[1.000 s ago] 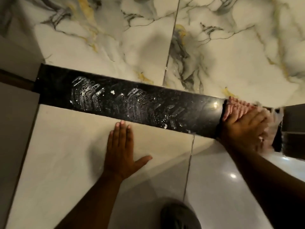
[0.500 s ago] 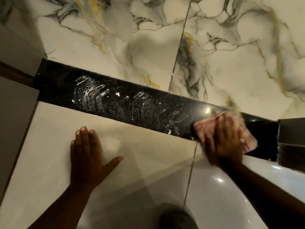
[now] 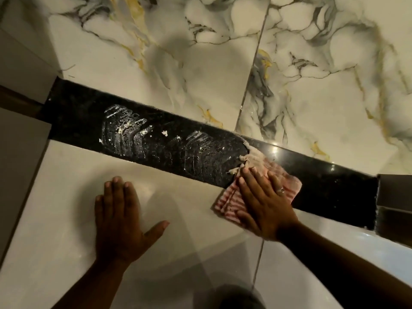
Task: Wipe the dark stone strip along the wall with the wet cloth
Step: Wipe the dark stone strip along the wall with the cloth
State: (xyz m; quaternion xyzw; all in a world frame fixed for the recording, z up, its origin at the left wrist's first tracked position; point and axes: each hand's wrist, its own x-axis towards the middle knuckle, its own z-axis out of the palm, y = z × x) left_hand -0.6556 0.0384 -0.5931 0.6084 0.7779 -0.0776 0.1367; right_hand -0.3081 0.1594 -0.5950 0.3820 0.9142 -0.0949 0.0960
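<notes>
Head view. The dark stone strip (image 3: pixel 169 139) runs diagonally between the marbled wall tiles (image 3: pixel 156 70) above it and the plain white tiles (image 3: pixel 66 208) below it; all positions here are given relative to this strip. Its left end stops at a grey panel edge (image 3: pixel 20 70); its right end butts against a dark box-shaped fitting (image 3: pixel 394 197). White chevron-pattern residue (image 3: pixel 124 134) covers the left and middle portions of the strip; the portion right of the cloth is glossy. The pink-striped cloth (image 3: pixel 227 199) lies across the strip's lower edge, partly on the strip and partly on the white tile. The right hand (image 3: pixel 263 204) presses flat on the cloth, fingers extended, not gripping. The left hand (image 3: pixel 120 219) rests flat and open on the white tile below the strip, holding nothing. No containers are visible.
</notes>
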